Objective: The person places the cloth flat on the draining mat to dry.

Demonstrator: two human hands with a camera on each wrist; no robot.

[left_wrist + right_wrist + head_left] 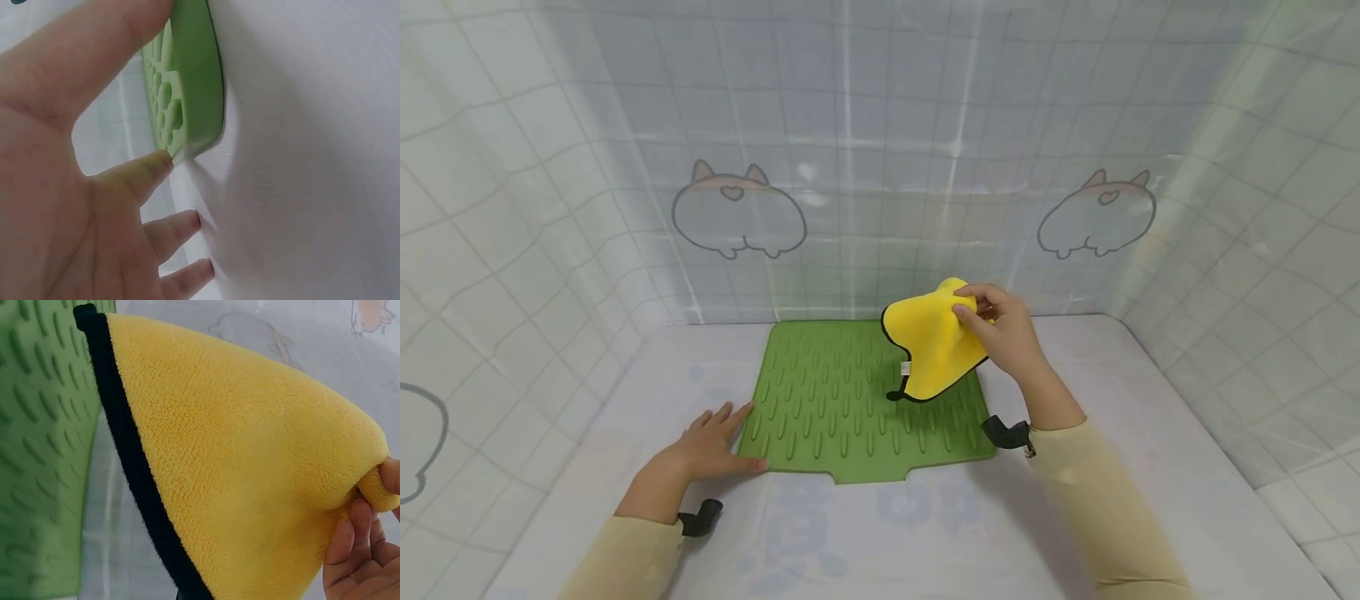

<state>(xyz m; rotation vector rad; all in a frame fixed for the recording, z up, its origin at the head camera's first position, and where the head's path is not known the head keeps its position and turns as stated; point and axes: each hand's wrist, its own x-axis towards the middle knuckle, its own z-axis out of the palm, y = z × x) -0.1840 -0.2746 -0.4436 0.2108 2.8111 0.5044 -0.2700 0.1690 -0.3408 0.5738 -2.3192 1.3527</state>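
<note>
A yellow cloth (pixel 936 337) with black edging and a small white tag hangs from my right hand (pixel 1003 329), which pinches it by its upper part above the mat. In the right wrist view the fleecy cloth (pixel 237 437) fills the middle, bunched between thumb and fingers. My left hand (pixel 707 450) lies with spread fingers at the near left corner of a green ribbed mat (pixel 827 400). The left wrist view shows the thumb and a fingertip touching the mat's edge (pixel 203 81), while other fingertips rest on the white surface.
The mat lies flat on a white covered table (pixel 865 542). A grid-patterned curtain (pixel 887 167) with cartoon animal prints rises behind, and similar sheets stand at both sides. Black wrist mounts (pixel 1007 433) sit by the sleeves.
</note>
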